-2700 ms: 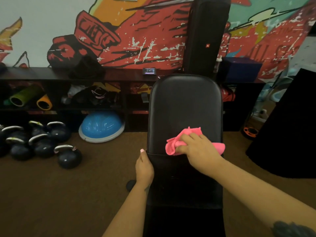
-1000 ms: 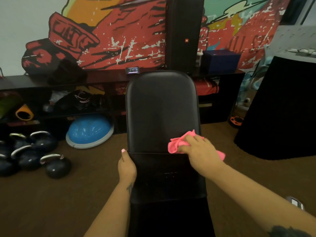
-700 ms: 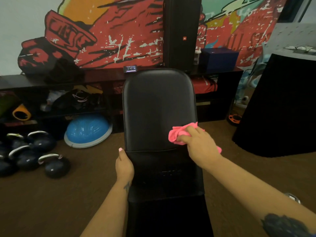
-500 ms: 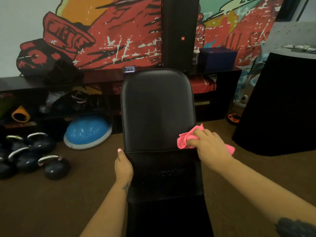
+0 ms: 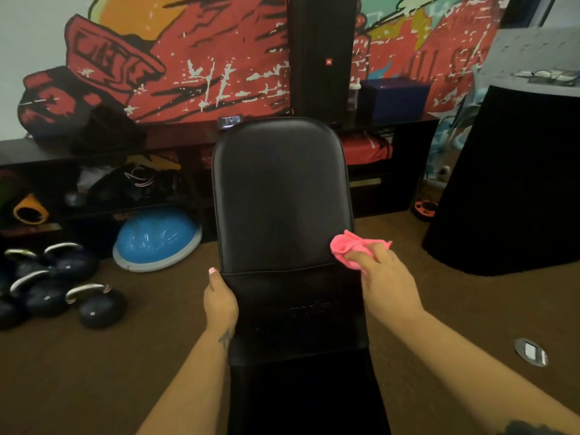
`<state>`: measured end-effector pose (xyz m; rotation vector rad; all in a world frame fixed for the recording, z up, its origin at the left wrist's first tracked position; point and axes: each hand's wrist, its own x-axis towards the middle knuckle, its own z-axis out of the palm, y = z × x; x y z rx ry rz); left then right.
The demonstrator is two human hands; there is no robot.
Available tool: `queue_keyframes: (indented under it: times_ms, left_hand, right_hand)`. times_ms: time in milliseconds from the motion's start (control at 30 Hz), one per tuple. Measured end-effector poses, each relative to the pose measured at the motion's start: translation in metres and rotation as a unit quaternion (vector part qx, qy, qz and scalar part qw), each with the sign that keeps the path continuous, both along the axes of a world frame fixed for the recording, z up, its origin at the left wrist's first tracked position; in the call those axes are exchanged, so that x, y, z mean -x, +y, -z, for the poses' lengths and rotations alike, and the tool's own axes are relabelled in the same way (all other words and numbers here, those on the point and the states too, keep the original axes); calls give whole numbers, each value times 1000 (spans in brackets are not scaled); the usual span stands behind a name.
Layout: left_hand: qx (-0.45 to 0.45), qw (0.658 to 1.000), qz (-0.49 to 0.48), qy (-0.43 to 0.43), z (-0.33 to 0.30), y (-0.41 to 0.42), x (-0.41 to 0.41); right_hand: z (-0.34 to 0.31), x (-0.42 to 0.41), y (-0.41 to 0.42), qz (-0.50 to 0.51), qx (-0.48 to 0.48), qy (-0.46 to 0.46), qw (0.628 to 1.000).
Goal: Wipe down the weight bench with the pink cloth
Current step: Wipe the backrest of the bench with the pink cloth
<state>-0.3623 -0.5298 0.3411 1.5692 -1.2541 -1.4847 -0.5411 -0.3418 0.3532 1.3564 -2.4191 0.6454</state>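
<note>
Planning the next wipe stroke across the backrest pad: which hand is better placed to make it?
The right hand. It already grips the crumpled pink cloth at the right edge of the black padded weight bench, so it can sweep back across. The left hand holds the bench's left edge, with no cloth.

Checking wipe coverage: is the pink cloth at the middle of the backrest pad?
No, the pink cloth is at the pad's right edge, gripped by the right hand.
</note>
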Motion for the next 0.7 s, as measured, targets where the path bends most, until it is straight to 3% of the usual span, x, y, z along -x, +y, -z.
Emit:
queue_keyframes:
  times_ms: [100, 200, 433, 600, 700]
  left_hand:
    - [-3, 1000, -3, 1, 0, -1, -1]
    - [2, 1000, 0, 3, -2, 1, -1]
    - [2, 1000, -11, 7, 1, 1, 0]
    - [-7, 1000, -10, 11, -3, 4, 0]
    - [-2, 1000, -8, 13, -4, 5, -1]
  right_hand:
    - [1, -6, 7, -22, 40, 6, 999]
    - [23, -19, 19, -67, -13, 47, 997]
    - [26, -35, -9, -27, 74, -28, 997]
    - [45, -35, 13, -109, -8, 16, 994]
    - [39, -16, 18, -55, 5, -10, 998]
